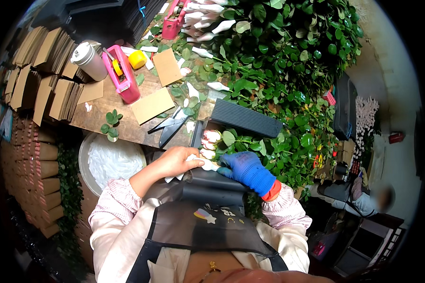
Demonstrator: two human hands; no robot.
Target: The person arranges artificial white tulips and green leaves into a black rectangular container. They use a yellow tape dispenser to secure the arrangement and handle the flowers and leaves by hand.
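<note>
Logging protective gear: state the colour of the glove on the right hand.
Blue, with an orange-red cuff, on the right hand. Shows in the head view, the only one.

The scene is evenly and fairly brightly lit from above, with soft, short shadows. Where the left hand (pixel 174 161) and the gloved right hand (pixel 244 169) meet, detail is sharp and colours are true. Just beyond the grip, the white flower sleeves (pixel 208 9) are close to blown out, and the leaves (pixel 288 56) carry small glints. Left of and below the grip, the picture falls into deep shadow. Straight edges bow toward the black circular rim, where focus softens.
</note>
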